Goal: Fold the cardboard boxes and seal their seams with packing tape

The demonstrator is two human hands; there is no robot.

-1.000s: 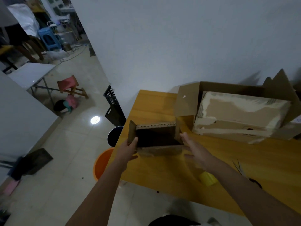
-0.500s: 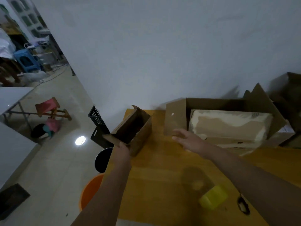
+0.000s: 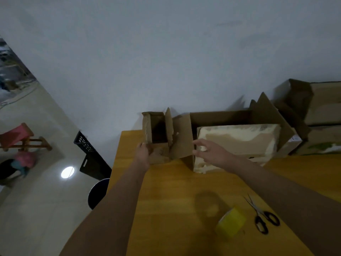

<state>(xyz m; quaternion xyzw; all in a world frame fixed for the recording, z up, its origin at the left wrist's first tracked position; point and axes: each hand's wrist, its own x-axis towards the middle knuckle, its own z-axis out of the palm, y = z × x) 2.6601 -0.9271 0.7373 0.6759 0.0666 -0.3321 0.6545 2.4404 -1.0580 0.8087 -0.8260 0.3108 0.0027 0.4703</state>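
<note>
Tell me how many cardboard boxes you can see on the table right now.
3. A small open box held by the left hand at the table's far left; a large open box beside it; another box at the far right, partly cut off. More may be hidden.

Single head-worn wide-angle view, forward and down over the table (image 3: 166,200).

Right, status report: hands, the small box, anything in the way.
Left hand grips small brown cardboard box at its near corner, flaps open. Right hand open, holding nothing, by big open carton's flap. Carton crowds the box's right.
</note>
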